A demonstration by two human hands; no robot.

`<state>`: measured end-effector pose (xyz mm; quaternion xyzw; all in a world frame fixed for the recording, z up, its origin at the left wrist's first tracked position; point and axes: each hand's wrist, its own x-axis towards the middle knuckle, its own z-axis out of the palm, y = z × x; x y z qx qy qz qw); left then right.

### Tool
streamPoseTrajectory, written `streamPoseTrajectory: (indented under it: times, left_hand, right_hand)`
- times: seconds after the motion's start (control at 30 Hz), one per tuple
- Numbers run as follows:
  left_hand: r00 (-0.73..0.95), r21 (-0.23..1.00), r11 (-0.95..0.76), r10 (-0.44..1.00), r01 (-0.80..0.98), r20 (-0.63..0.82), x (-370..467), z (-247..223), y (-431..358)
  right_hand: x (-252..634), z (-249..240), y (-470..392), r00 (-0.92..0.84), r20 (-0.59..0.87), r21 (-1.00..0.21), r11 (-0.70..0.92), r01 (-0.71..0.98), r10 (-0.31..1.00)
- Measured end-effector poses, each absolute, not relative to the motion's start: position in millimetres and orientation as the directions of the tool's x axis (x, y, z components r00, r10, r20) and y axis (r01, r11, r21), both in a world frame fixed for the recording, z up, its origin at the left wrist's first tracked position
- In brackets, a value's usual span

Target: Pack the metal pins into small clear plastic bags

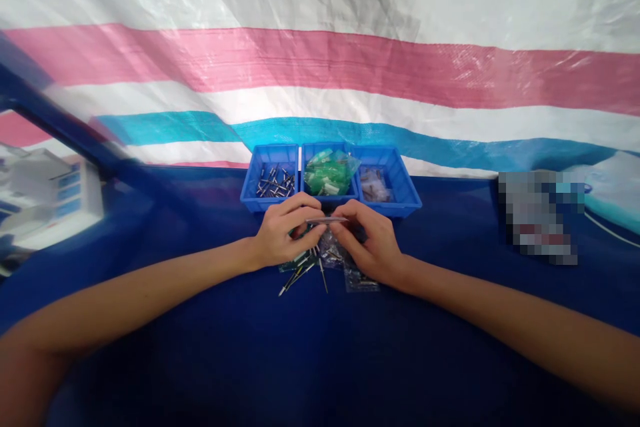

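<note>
Between both hands, in the middle of the view, is a thin flat greyish piece (327, 219), seen nearly edge-on; it could be a small plastic bag, but I cannot tell. My left hand (289, 230) pinches its left end with thumb and fingers. At its right end, my right hand (369, 237) is closed in a similar pinch. Below the hands, several thin pen-like rods (300, 276) lie loosely on the blue table. Clear plastic packets (363, 280) with small parts lie by my right hand, partly covered by it.
Three blue bins stand behind the hands: the left bin (247, 197) holds metal rods, the middle one a green plastic bag (327, 173), the right bin (400, 180) small packets. A white device (75, 200) is far left. A blurred-out object (540, 220) lies right. A striped sheet (320, 60) hangs behind.
</note>
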<state>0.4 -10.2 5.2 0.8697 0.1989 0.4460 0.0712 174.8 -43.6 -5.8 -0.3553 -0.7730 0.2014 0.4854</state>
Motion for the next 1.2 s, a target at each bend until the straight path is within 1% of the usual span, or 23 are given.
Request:
streamPoseTrajectory:
  times: [0.1, 0.37, 0.77, 1.2]
  left_hand:
    - [0.509, 0.287, -0.915, 0.397, 0.284, 0.764, -0.4, 5.6, -10.9]
    - [0.496, 0.305, -0.908, 0.414, 0.288, 0.763, 0.2, 5.0, -10.4]
    - [0.569, 0.392, -0.884, 0.464, 0.254, 0.679, 1.8, 2.8, -8.8]
    - [0.610, 0.384, -0.889, 0.453, 0.250, 0.650, 0.7, 4.3, -8.4]
  right_hand:
    - [174.5, -6.8, -43.2, -0.280, 0.608, -0.659, 0.669, 0.346, 0.743]
    - [174.8, -5.2, -43.1, -0.279, 0.603, -0.662, 0.664, 0.347, 0.747]
    - [176.3, -6.6, -42.6, -0.270, 0.600, -0.676, 0.657, 0.332, 0.753]
    - [176.5, -8.1, -42.7, -0.276, 0.618, -0.664, 0.677, 0.318, 0.736]
